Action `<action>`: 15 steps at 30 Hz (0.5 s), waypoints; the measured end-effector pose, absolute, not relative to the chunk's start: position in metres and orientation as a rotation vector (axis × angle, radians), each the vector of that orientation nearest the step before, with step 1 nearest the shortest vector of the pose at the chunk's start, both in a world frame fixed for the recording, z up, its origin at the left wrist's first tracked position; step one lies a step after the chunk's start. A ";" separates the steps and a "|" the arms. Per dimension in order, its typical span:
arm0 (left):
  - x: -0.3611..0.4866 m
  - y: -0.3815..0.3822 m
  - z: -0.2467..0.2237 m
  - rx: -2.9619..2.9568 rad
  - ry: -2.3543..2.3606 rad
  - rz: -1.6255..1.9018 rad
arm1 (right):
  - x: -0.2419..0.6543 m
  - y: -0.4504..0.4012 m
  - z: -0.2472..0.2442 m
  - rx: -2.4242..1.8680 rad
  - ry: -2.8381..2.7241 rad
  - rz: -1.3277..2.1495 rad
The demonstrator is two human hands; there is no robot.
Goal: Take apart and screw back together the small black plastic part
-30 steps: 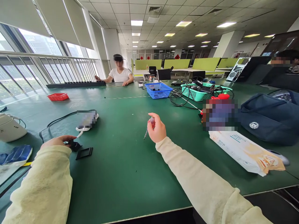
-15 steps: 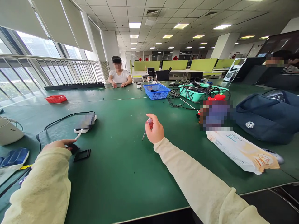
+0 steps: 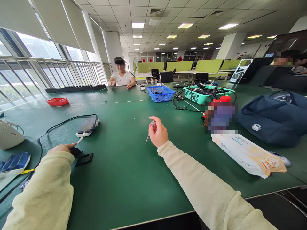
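Note:
My right hand (image 3: 158,131) is closed around the handle of a small screwdriver (image 3: 147,138), its thin metal shaft slanting down to the left above the green table (image 3: 124,179). On the left, my left hand (image 3: 61,149) rests low at the table with its fingers closed on a small black part (image 3: 76,152); most of the fingers are hidden from view. Just right of that part lies a flat black rectangular frame (image 3: 84,159). Beyond the hand is a phone-like device (image 3: 88,126) with a white edge and a white cable (image 3: 81,138) at its near end.
A red tray (image 3: 57,102), a blue basket (image 3: 160,94) and a green basket (image 3: 199,96) of cables stand farther back. To the right are a wipes pack (image 3: 247,153) and a navy bag (image 3: 275,119). Opposite sits a person in white (image 3: 122,78). A beige container (image 3: 9,135) stands left.
Both my hands stay almost where they were. Across the table, the other person has raised one hand, with a thin stick-like thing showing at it.

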State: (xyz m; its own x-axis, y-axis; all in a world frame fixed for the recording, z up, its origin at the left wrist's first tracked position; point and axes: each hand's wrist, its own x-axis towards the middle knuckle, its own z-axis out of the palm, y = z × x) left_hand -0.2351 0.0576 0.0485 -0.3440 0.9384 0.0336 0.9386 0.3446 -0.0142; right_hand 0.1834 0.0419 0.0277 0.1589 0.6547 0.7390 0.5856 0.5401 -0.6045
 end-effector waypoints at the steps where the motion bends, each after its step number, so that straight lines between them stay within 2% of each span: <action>1: -0.233 0.056 0.050 -1.716 -2.580 0.066 | 0.183 0.042 0.028 -1.111 -1.504 0.065; 3: -0.226 0.053 0.055 -1.651 -2.632 0.184 | 0.183 0.042 0.027 -1.107 -1.496 0.058; 11: -0.224 0.052 0.064 -1.681 -2.645 0.265 | 0.184 0.044 0.026 -1.107 -1.491 0.063; 15: -0.233 0.059 0.057 -1.675 -2.646 0.161 | 0.184 0.044 0.027 -1.110 -1.492 0.077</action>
State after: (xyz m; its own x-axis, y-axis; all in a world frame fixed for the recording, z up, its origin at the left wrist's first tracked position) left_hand -0.2332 0.0587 0.0567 -0.4292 0.9018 -0.0504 0.9013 0.4240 -0.0894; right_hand 0.1839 0.0436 0.0268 0.1709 0.6545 0.7365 0.5756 0.5404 -0.6137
